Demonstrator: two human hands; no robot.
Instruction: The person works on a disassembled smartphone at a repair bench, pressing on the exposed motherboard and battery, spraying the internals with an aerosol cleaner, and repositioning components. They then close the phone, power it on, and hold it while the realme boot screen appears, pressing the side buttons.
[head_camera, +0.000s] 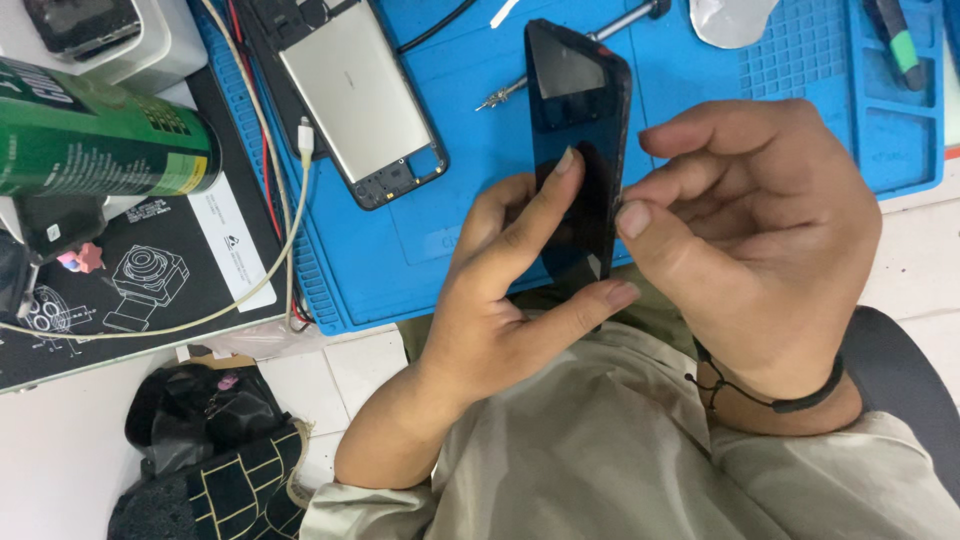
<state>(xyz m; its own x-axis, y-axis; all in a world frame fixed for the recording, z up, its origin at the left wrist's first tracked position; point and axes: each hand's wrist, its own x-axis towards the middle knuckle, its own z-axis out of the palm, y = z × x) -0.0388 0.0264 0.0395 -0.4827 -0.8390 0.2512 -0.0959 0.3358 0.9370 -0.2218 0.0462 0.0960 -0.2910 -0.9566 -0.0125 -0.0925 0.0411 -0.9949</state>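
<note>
My left hand (500, 300) holds a black phone screen panel (572, 110) upright from below, its index finger lying across the glass and its thumb under the lower edge. My right hand (760, 240) is curled at the panel's right edge, thumb tip pressing against the side. The panel hovers above a blue work mat (470, 170). On the mat to the upper left lies an opened phone frame (350, 95) with a silver battery showing.
A thin screwdriver (560, 60) lies on the mat behind the panel. A green can (100, 140) lies on its side at left, over a black printed pad (170, 270). A white cable (290, 200) loops along the mat's edge. A dark bag (200, 450) sits on the floor.
</note>
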